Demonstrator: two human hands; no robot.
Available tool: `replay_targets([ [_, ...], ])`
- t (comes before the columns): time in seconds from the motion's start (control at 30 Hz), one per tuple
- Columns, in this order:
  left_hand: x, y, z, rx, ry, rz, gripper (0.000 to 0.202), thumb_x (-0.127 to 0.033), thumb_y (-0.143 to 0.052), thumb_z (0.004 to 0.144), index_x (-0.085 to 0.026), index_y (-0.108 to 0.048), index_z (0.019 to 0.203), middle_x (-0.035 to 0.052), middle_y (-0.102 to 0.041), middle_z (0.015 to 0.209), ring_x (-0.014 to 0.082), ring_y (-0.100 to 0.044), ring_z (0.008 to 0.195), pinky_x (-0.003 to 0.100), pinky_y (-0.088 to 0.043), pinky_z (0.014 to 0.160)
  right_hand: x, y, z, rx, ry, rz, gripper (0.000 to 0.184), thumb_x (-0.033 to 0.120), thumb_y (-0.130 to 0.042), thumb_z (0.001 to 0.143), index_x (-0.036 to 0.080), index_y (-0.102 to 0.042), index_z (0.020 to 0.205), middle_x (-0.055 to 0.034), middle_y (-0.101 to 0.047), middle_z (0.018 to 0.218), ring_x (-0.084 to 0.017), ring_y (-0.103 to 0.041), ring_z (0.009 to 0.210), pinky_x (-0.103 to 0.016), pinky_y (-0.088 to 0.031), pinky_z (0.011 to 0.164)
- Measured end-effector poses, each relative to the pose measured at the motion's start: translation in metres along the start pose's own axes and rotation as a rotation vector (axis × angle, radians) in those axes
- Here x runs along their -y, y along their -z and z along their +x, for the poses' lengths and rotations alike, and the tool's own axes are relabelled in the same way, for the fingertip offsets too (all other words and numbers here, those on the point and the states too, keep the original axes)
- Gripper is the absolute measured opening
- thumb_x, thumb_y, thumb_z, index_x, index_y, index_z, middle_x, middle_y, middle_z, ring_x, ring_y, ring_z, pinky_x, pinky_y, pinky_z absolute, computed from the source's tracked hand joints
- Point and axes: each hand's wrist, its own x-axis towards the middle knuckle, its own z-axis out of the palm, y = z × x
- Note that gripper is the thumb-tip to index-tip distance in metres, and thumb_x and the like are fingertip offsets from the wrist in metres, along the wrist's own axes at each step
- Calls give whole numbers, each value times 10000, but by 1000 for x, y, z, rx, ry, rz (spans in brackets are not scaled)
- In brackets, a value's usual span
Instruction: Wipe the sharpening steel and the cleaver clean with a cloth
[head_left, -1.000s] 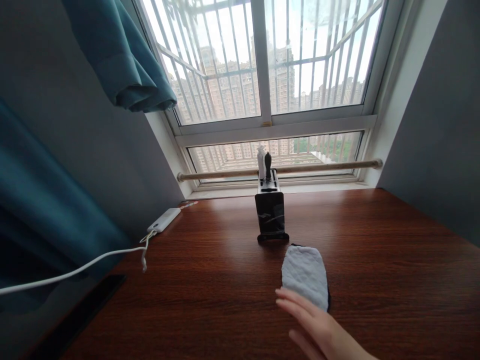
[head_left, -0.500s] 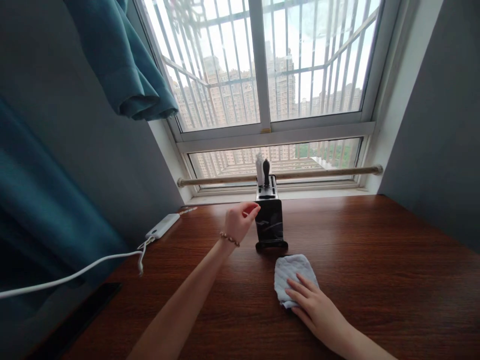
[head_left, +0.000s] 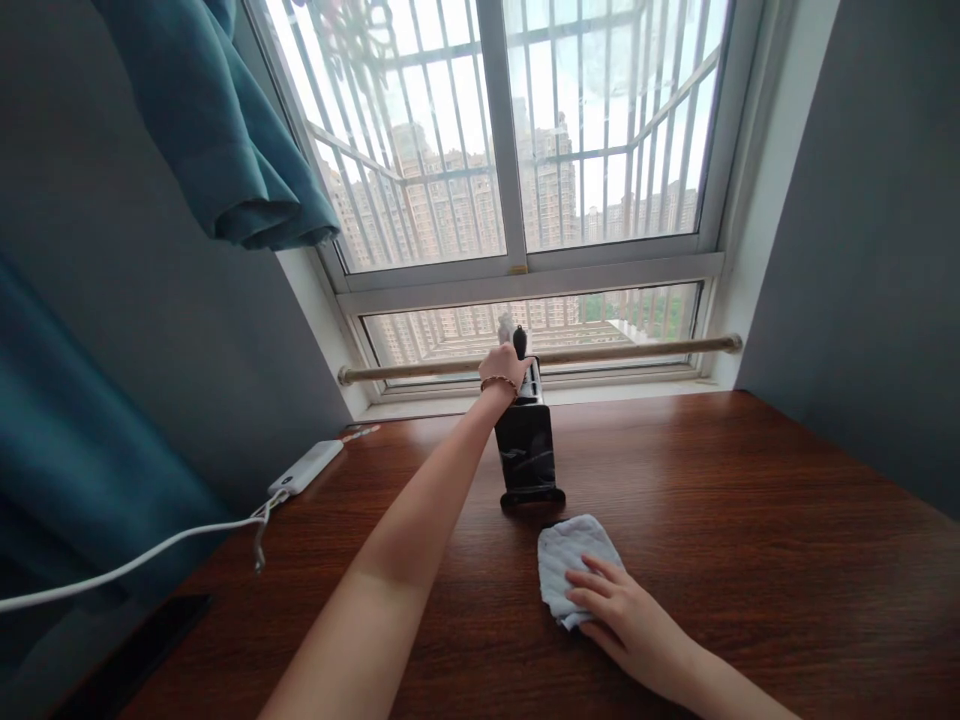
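Observation:
A black knife block (head_left: 525,455) stands upright on the brown wooden table, with a black handle (head_left: 520,341) and a whitish, clear-looking handle (head_left: 505,326) rising from its top. My left hand (head_left: 505,366), a beaded bracelet on its wrist, is at the block's top beside these handles. Its back faces me and most of its fingers are hidden, so their grip cannot be made out. On the table in front of the block lies a folded pale cloth (head_left: 566,565). My right hand (head_left: 626,615) rests over the cloth's right side, fingers spread and lying on it.
A white power strip (head_left: 306,468) with a white cable (head_left: 150,555) lies at the table's left edge. Nearer on the left is a dark flat object (head_left: 142,650). Behind the table, a rail (head_left: 637,351) crosses the barred window. A blue curtain (head_left: 225,150) hangs at upper left.
My left hand has moved forward from beside the front of the knife block to the handles at its top. My right hand stays on the cloth. The view has shifted slightly.

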Motion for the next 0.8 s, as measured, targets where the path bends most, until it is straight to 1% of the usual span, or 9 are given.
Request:
replay_targets([
  [0.07, -1, -2, 3, -25, 9, -8, 330, -418, -537, 699, -120, -593, 829, 152, -611, 834, 283, -575, 818, 345, -423, 657, 0, 0, 0, 1, -1, -5, 338, 78, -613, 823, 216, -525, 1118, 26, -406, 1242, -239, -241, 1188, -375, -289, 1003],
  [0.13, -2, -2, 6, -60, 7, -30, 295, -376, -514, 717, -121, -590, 844, 143, -613, 825, 259, -576, 802, 323, -418, 654, 0, 0, 0, 3, 4, -7, 339, 78, -615, 820, 213, -526, 1118, 23, -407, 1242, -245, -248, 1183, -377, -288, 1002],
  [0.2, -5, 1, 11, -106, -8, -61, 290, -367, -483, 741, -122, -583, 859, 126, -614, 808, 228, -574, 784, 298, -409, 658, 0, 1, 0, 8, 9, -6, 341, 73, -618, 813, 210, -529, 1113, 20, -410, 1238, -249, -255, 1178, -378, -286, 1002],
  [0.27, -9, 9, 19, -157, -37, -95, 272, -356, -466, 756, -125, -577, 846, 103, -614, 784, 200, -569, 763, 274, -396, 657, 0, 1, 0, 11, 6, -5, 341, 71, -620, 809, 208, -531, 1108, 20, -415, 1234, -248, -260, 1174, -374, -286, 1002],
  [0.47, -30, 46, 50, -331, -130, -213, 244, -346, -446, 788, -123, -541, 812, 65, -595, 750, 145, -533, 695, 241, -356, 619, -3, -1, 1, 20, -5, 20, 334, 85, -613, 819, 216, -529, 1115, 26, -404, 1244, -248, -257, 1174, -377, -288, 997],
  [0.57, -37, 62, 66, -459, -200, -376, 194, -314, -521, 746, -122, -530, 718, 50, -564, 656, 133, -496, 616, 245, -329, 586, -5, -4, 0, 19, -12, 46, 325, 96, -610, 825, 219, -532, 1115, 24, -409, 1241, -253, -254, 1175, -383, -285, 995],
  [0.63, -41, 76, 78, -529, -241, -452, 186, -291, -563, 718, -124, -512, 654, 33, -526, 597, 121, -460, 571, 252, -310, 578, -7, -7, 1, -2, -15, 67, 281, 93, -598, 824, 209, -548, 1075, 23, -424, 1229, -255, -257, 1173, -382, -282, 995],
  [0.73, -45, 107, 96, -672, -262, -580, 197, -254, -598, 700, -127, -478, 609, 0, -460, 543, 91, -394, 522, 249, -282, 558, -11, -17, 1, -83, -14, 114, 227, 73, -520, 820, 177, -556, 1019, -14, -482, 1164, -266, -289, 1153, -398, -285, 981],
  [0.8, -47, 131, 101, -749, -260, -722, 215, -236, -606, 705, -131, -453, 595, -17, -434, 534, 67, -357, 506, 237, -269, 539, -14, -24, 1, -205, -36, 187, 214, 94, -455, 829, 157, -547, 1011, -61, -518, 1091, -276, -365, 1091, -406, -328, 931],
])
